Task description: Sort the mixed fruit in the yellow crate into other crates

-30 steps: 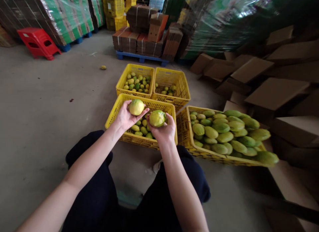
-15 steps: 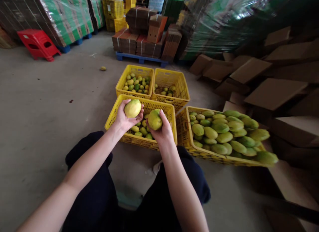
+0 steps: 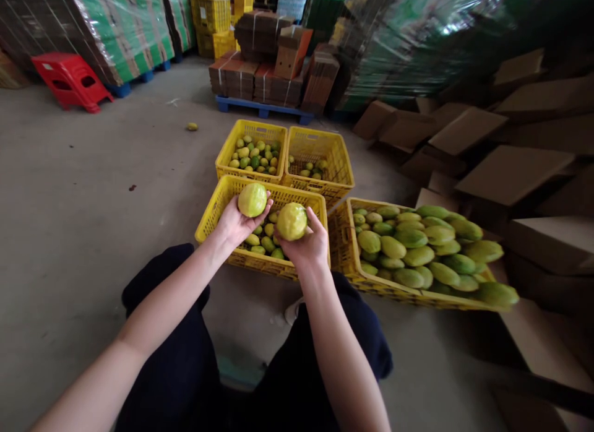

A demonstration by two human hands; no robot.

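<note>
Over the near yellow crate [image 3: 211,218] I hold a yellow-green papaya in each palm. My left hand [image 3: 234,224] cups one papaya [image 3: 252,200] from below, its fingers curled round the far side. To the right and slightly nearer, my right hand [image 3: 310,247] grips the other papaya [image 3: 292,221], with the thumb raised along its right side. The two fruits are apart, each with a lobed end turned up. Below my hands, several smaller-looking papayas [image 3: 268,243] lie in the crate, partly hidden by my hands.
Right of my knees, a yellow crate [image 3: 341,252] is heaped with papayas [image 3: 420,255]. Two more crates [image 3: 226,148] [image 3: 343,163] behind hold some fruit. One loose fruit [image 3: 192,127] lies on the floor. Cardboard boxes [image 3: 515,172] crowd the right; a red stool [image 3: 72,82] stands far left.
Both papayas have turned in my hands, so their lobed ends now face up. My left hand has shifted slightly right, and my right thumb has come away from the fruit's top.
</note>
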